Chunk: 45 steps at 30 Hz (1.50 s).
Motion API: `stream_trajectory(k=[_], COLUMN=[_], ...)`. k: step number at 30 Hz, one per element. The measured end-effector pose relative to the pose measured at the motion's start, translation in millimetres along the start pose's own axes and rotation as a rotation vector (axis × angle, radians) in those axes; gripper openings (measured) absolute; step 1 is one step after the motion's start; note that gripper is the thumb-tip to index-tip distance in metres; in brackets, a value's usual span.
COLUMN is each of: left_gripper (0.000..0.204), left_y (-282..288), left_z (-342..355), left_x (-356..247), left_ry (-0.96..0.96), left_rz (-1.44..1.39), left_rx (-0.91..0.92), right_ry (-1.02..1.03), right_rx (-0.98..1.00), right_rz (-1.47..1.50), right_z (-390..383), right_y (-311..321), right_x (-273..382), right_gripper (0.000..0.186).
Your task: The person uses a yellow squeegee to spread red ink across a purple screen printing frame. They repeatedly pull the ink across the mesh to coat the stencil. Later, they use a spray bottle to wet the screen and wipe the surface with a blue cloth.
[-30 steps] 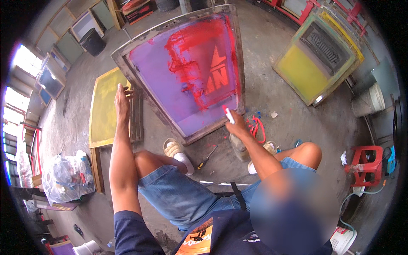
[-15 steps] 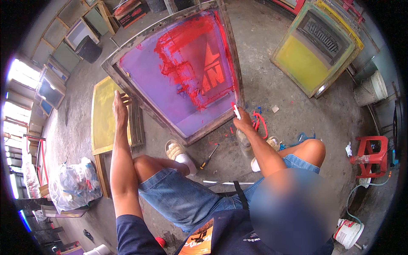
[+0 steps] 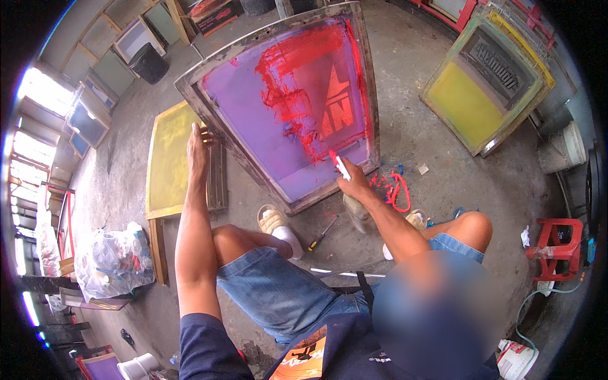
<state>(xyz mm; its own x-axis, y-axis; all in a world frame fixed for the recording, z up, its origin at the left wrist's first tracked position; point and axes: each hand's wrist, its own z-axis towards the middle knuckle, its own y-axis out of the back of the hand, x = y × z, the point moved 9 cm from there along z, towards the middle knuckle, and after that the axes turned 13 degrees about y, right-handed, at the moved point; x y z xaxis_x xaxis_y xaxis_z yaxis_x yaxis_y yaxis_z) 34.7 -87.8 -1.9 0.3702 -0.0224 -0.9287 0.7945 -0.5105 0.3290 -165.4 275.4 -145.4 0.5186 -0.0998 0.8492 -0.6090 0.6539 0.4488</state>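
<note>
A wooden-framed screen-printing screen (image 3: pixel 247 120) leans in front of me, its purple mesh smeared with thick red ink around block shapes. At its left edge, my left hand (image 3: pixel 198 152) is upright, the fingers bent around the frame's side. My right hand (image 3: pixel 356 183) is closed on a slim white tool (image 3: pixel 342 167) with a red tip, held near the lower right of the mesh. Whether the tip touches the mesh, I cannot tell. Red strips (image 3: pixel 399 193) and blue bits lie on the floor beside that hand. Under my right forearm stands a cloudy bottle-like container (image 3: pixel 356 214).
Yellow screens lean at the left (image 3: pixel 166 161) and right (image 3: pixel 453 101). A screwdriver (image 3: pixel 323 233) lies between my feet. Farther out are a stuffed plastic bag (image 3: pixel 117 259), a red stool (image 3: pixel 557 249), a white bucket (image 3: pixel 563 149) and a black bin (image 3: pixel 149 63).
The white tool in my right hand has moved left along the screen's lower part, away from its right edge. My left hand stays at the frame's side. The whole view has shifted slightly.
</note>
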Motion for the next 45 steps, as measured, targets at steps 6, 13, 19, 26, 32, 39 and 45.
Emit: stream_trajectory(k=[6, 13, 19, 26, 32, 39, 45], left_gripper=[0.072, 0.078, 0.068, 0.068, 0.081, 0.088, 0.094], left_y=[-7.3, -12.3, -24.4, -11.8, -21.4, -14.9, -5.9], left_z=[-2.7, 8.9, 1.3, -7.6, -1.4, 0.2, -6.1], left_x=[-3.7, -6.2, -14.7, -9.1, -9.6, 0.2, 2.8], left_ry=[-0.032, -0.137, -0.064, -0.015, -0.049, 0.023, 0.079], left_rz=[-0.014, 0.062, -0.037, -0.093, 0.066, 0.077, 0.033], left_rx=[0.013, 0.024, 0.036, -0.041, 0.053, 0.055, 0.076], right_ry=[0.094, 0.100, 0.185, -0.003, -0.064, -0.105, -0.268], right_rx=[0.014, 0.027, -0.199, -0.283, -0.435, -0.299, -0.275], right_rz=[0.037, -0.062, -0.182, 0.081, -0.050, -0.126, -0.278], right_z=[59.8, 125.8, 170.8, 182.6, 179.3, 154.5, 74.8], right_y=[11.7, 44.2, 88.0, 138.8, 164.8, 154.5, 127.3], right_x=[87.3, 153.1, 142.8, 107.3, 81.6, 59.7, -15.6], right_gripper=[0.031, 0.022, 0.029, 0.022, 0.032, 0.034, 0.032])
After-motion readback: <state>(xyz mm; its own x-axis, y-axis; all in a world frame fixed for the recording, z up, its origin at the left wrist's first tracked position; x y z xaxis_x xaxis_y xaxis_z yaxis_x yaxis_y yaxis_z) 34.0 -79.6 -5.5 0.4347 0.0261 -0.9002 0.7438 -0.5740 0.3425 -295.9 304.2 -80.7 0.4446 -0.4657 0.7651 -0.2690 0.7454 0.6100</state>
